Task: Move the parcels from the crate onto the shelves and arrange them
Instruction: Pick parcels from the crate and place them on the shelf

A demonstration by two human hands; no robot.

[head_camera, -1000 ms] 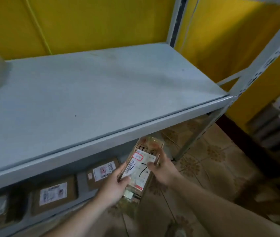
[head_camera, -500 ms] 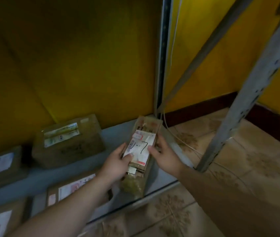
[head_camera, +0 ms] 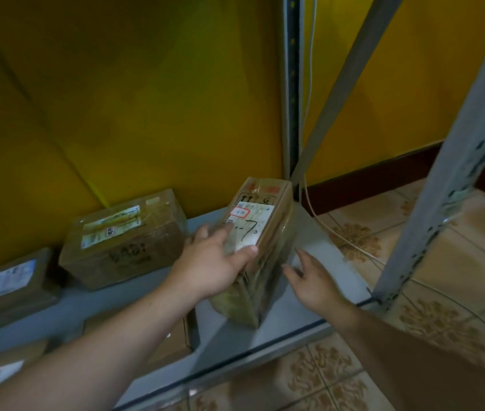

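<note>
One parcel (head_camera: 260, 232): brown, taped, lying label-up on the grey shelf (head_camera: 268, 336) at frame centre, between the two hands.
Neighbour: second taped parcel (head_camera: 122, 241) to its left, apart from it.
Long axis: runs from the shelf's near edge up towards the yellow wall (head_camera: 146, 99), leaning slightly right in the frame; far end close to the rear post (head_camera: 291, 114).
Left hand (head_camera: 214, 262): laid on the parcel's top-left edge, fingers stretched forward, thumb across the white label; forearm enters from the lower left.
Right hand (head_camera: 315, 280): fingers spread and holding nothing, just beside the parcel's lower right side; contact cannot be told.
</note>
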